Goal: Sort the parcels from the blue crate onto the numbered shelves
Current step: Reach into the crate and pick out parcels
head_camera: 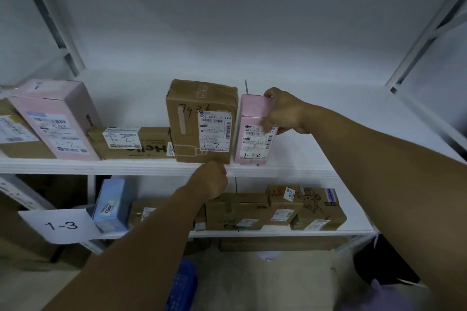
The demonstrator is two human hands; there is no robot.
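My right hand (pixel 283 113) grips the pink box (pixel 252 134), fingers curled round its upper right side. The box is pale pink with a white label and a handwritten 1-2. It stands upright on the shelf (pixel 126 166) edge, long axis vertical, label toward me, just beside a taller brown box (pixel 202 121). My left hand (pixel 209 179) is curled at the shelf lip; I cannot tell whether it holds anything.
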